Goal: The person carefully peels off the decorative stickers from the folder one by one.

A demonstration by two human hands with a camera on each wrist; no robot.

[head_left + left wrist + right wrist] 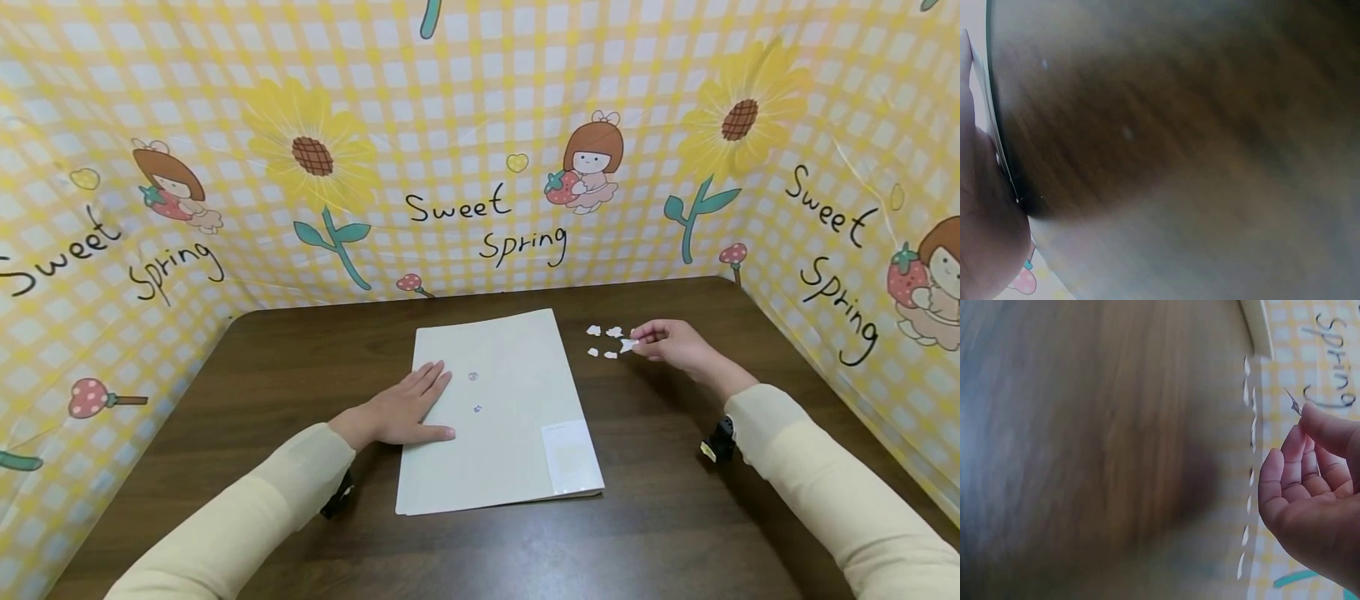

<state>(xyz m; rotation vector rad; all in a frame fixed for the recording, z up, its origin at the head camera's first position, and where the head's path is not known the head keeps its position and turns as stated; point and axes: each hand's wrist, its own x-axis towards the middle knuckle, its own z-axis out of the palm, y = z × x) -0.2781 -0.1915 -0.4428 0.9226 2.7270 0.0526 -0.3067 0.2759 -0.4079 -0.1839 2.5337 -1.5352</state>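
My left hand (pixel 405 410) rests flat on the left side of a large cream paper pad or folder (pixel 502 458), fingers straight and thumb apart. Two small purplish figures (pixel 473 377) show on its surface, just right of the fingertips. To the right of the pad, my right hand (pixel 671 346) pinches a small white paper cutout (pixel 628 344) between thumb and index finger. In the right wrist view this cutout (pixel 1295 405) is seen nearly edge-on, above the table. Several similar white cutouts (pixel 614 332) lie close to the right fingertips.
A pale label (pixel 570 458) sits at the pad's lower right corner. The dark wooden table (pixel 300 358) runs back to a yellow checked cloth (pixel 465 125) with printed flowers and figures, which encloses the back and both sides.
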